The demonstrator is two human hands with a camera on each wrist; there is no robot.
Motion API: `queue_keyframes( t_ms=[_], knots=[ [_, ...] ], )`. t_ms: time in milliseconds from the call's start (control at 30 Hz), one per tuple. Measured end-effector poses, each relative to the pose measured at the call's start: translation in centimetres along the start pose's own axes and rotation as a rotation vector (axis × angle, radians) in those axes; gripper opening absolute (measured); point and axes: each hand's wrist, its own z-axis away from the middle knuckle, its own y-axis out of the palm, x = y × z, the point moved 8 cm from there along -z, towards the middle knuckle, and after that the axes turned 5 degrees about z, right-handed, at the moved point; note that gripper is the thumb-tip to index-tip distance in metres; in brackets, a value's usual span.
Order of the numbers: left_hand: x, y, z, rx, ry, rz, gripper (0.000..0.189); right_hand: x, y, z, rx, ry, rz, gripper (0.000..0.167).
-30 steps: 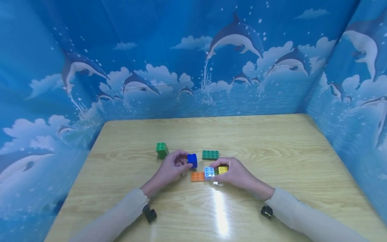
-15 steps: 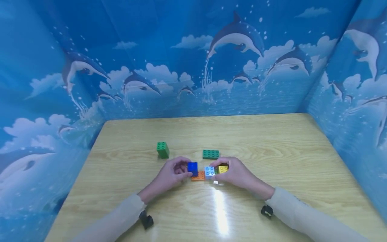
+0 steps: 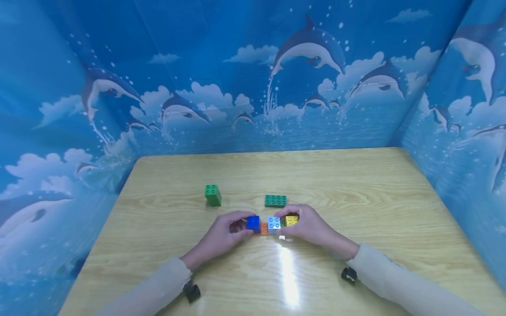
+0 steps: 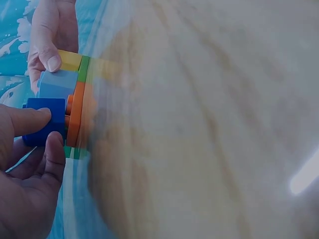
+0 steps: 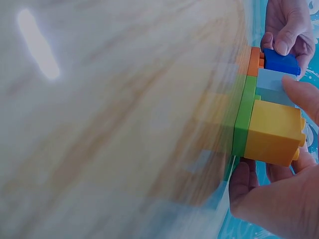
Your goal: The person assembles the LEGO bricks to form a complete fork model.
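Note:
Between thumb and fingers, my left hand grips a dark blue toy brick. It is right at the studs of a flat orange brick; some studs show between the two in the left wrist view. My right hand holds the joined row, its thumb on the light blue brick and its fingers round the far side. The light blue brick bridges the orange brick and a flat light green brick. A yellow brick sits on the green one's right end.
A flat dark green brick lies just behind the row. Farther left a tall green block stands upright on the wooden table. Dolphin-printed cloth surrounds the table's back and sides.
My left hand has brought the dark blue brick toward me and down onto the orange brick's left part, turning it slightly. The right hand and the row stay in place.

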Motion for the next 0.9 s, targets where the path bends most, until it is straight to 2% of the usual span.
queue_keyframes(
  t_ms=[200, 500, 667, 900],
  knots=[
    [-0.8, 0.1, 0.1, 0.018, 0.051, -0.060, 0.048, 0.1, 0.0, 0.0, -0.002, 0.002, -0.007, 0.037],
    [-1.4, 0.6, -0.1, 0.067, 0.110, -0.203, 0.051, 0.1, -0.1, 0.0, -0.009, 0.003, 0.007, 0.037],
    [-1.7, 1.0, -0.1, 0.077, 0.139, -0.229, 0.050, 0.1, -0.2, 0.1, -0.013, 0.007, 0.030, 0.036],
    [-1.9, 1.1, 0.1, 0.073, 0.143, -0.261, 0.049, 0.5, 0.0, 0.1, -0.012, -0.006, 0.033, 0.036]
  ],
)
